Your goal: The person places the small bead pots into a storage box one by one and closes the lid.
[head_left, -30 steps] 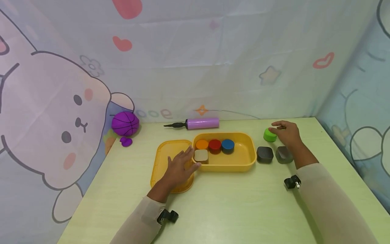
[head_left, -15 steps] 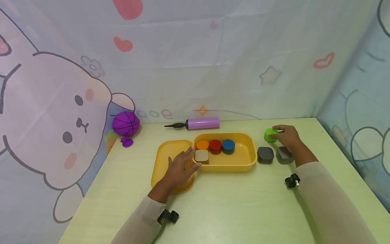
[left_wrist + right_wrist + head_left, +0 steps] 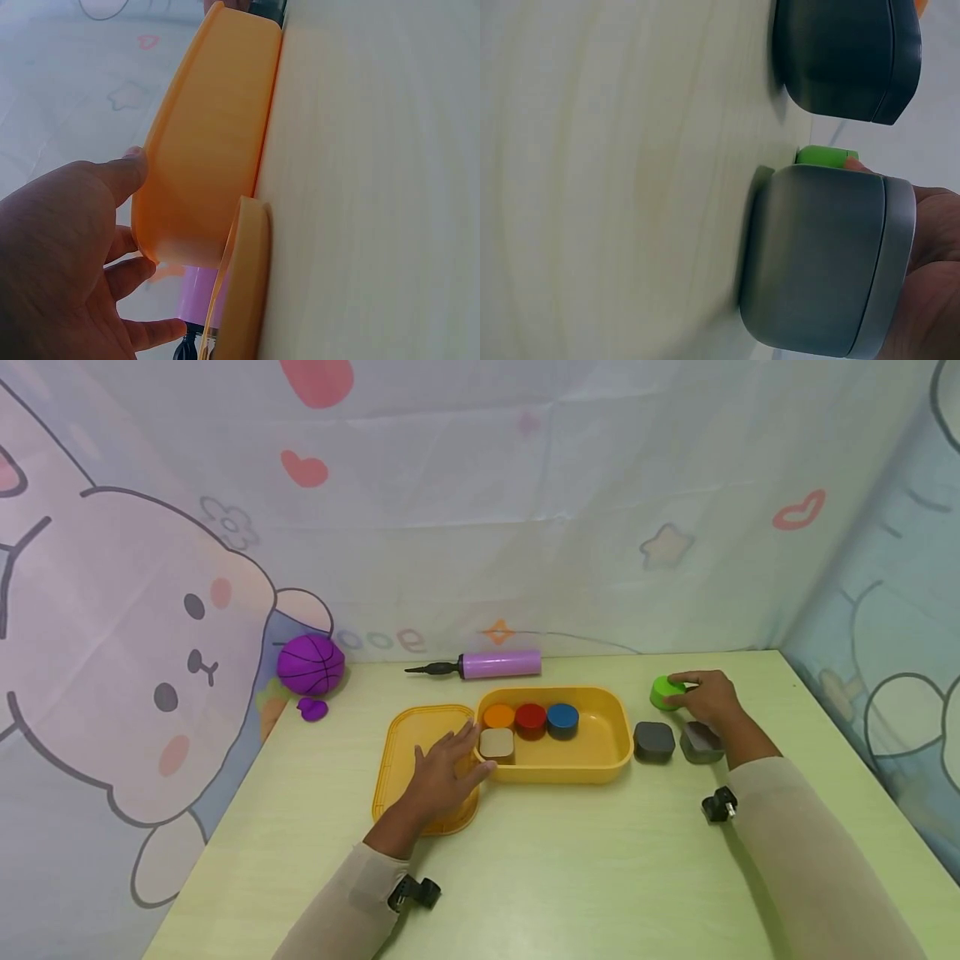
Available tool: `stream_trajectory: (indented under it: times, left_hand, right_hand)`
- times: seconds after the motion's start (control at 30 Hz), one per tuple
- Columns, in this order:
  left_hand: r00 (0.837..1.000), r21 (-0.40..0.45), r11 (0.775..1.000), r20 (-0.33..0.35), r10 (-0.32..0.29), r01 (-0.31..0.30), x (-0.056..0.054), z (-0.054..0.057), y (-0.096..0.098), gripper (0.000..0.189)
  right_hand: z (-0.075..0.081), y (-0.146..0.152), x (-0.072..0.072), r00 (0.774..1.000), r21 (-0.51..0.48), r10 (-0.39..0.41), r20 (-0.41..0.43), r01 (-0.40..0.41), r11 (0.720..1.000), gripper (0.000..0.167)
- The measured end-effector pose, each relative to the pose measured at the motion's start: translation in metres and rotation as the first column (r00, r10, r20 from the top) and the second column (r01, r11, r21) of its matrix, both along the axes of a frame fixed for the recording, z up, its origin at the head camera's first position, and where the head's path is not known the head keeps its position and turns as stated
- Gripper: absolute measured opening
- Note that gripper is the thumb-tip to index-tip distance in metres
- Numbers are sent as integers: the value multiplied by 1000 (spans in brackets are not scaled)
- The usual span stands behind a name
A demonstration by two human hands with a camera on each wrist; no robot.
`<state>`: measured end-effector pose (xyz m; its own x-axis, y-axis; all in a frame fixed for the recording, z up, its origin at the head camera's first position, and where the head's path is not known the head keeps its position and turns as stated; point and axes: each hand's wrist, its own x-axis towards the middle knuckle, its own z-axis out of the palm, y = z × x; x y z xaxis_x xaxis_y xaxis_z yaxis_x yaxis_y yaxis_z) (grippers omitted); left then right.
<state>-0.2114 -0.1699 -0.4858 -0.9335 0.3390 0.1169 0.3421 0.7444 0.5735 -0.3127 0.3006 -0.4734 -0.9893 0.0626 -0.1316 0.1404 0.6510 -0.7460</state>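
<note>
My right hand (image 3: 711, 700) pinches a small green round container (image 3: 664, 692) at the back right of the table, its thumb and fingers at the container's side. In the right wrist view most of the green container (image 3: 823, 156) is hidden behind a dark grey box. My left hand (image 3: 442, 777) touches the left end of a yellow tub (image 3: 570, 773), fingers spread and fairly straight, thumb by the near rim. Inside the tub stand an orange round container (image 3: 498, 717), a red one (image 3: 531, 722), a blue one (image 3: 562, 721) and a beige squarish one (image 3: 497, 746).
Two dark grey rounded boxes, a left one (image 3: 654, 742) and a right one (image 3: 701, 743), stand between tub and right wrist. A yellow lid (image 3: 397, 760) lies under the left hand. Behind are a purple hand pump (image 3: 501, 664), a purple ball (image 3: 311, 665) and a purple duck (image 3: 312, 709).
My right hand has come down slightly, and its fingers have closed on the green container, which stays in place. The left hand keeps its place at the tub.
</note>
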Motion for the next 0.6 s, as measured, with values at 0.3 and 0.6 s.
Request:
stream_trajectory:
  times: [0.3,0.6]
  left_hand:
    - [1000,-3,1000,2,4,-4,0,-1,0,76]
    - [1000,-19,1000,17,14,-13,2,3,1,76]
  right_hand:
    - [2,-1,4,1000,10,0,-12,0,1000,61]
    - [1,0,8,999,-37,17,-44,-19,999,61]
